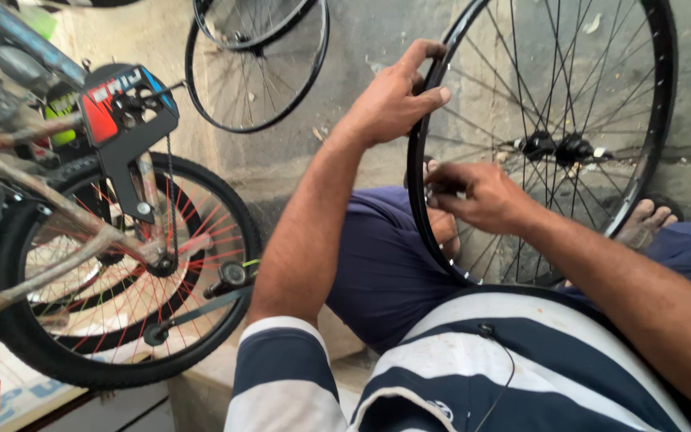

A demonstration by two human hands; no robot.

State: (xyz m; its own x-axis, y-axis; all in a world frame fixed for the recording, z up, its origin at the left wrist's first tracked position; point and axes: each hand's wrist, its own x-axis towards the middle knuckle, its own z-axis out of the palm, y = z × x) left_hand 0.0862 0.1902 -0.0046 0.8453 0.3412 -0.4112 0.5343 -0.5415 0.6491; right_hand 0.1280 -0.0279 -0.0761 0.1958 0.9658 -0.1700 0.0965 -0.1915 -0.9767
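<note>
A black bicycle wheel rim (pixel 664 104) with thin spokes and a black hub (pixel 555 147) stands upright between my knees. My left hand (pixel 393 100) grips the rim's upper left edge, thumb over the top. My right hand (pixel 477 196) is pinched shut at the rim's left side near the spoke ends; whatever small thing it holds is hidden by the fingers. My dark blue shorts (pixel 377 264) and bare foot (pixel 645 224) lie behind the wheel.
At the left stands a bicycle with a rear wheel (pixel 121 280) of red spokes and black tyre, a chain guard (pixel 125 108) and a pedal (pixel 229 278). Two bare rims (pixel 257 68) lean on the concrete floor at top centre.
</note>
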